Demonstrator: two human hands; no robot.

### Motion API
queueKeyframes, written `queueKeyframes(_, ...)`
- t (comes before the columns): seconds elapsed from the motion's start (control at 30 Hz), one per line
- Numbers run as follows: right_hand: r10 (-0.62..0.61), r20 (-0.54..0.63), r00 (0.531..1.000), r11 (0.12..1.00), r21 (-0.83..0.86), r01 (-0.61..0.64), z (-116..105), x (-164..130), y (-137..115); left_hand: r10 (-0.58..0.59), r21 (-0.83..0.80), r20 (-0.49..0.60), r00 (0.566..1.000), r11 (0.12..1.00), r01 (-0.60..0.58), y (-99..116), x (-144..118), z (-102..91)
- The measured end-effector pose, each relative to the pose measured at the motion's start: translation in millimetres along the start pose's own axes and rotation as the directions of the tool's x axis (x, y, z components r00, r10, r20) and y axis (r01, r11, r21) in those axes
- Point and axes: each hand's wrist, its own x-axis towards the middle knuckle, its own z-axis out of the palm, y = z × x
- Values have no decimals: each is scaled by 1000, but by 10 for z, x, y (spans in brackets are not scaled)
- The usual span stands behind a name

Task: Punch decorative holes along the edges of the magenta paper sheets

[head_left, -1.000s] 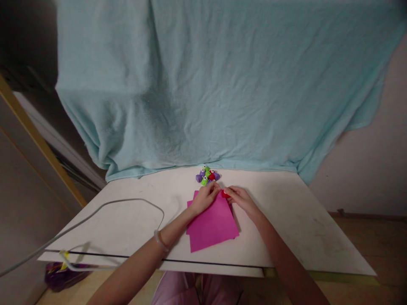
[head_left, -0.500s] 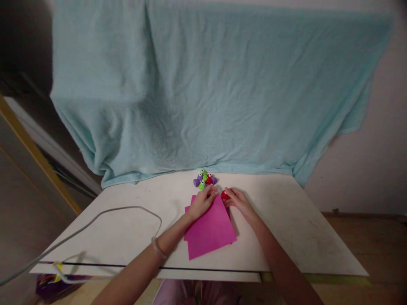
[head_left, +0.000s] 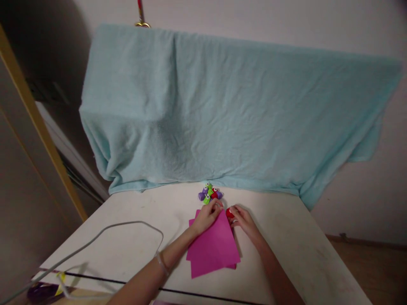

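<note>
Sheets of bright pink paper [head_left: 216, 250] lie on the table in a loose stack, turned at slightly different angles. My left hand [head_left: 206, 218] rests over the top of the stack, its fingers closed at the upper edge of the top sheet. Just right of that corner, my right hand [head_left: 243, 220] pinches a small red piece [head_left: 229, 213] between thumb and fingers. Beyond my left fingertips sits a cluster of small green, purple and red pieces with googly eyes [head_left: 207, 198]. A dark red edge peeks out below the pink sheets at the lower right.
The white table [head_left: 276, 245] runs up to a light blue cloth [head_left: 222, 110] hung on the wall. A grey cable [head_left: 104, 228] curves over the left side toward my left wrist. At the front left corner are a yellow tag [head_left: 60, 283] and a purple bundle [head_left: 41, 292].
The view has tilted upward, so the table and hands appear lower and the cloth's top edge now shows. Both hands keep nearly the same place over the paper, the red piece still in the right.
</note>
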Motion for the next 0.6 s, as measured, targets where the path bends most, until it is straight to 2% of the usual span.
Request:
queueKeyframes(0.43, -20, 20, 1000, 998, -51, 21, -78, 18, 40, 22, 11, 50, 999, 1000, -23, 12, -4, 19)
queueKeyframes(0.6, -23, 47, 999, 1000, -21, 24, -80, -4, 11, 33, 36, 64, 997, 999, -35, 20, -9, 23)
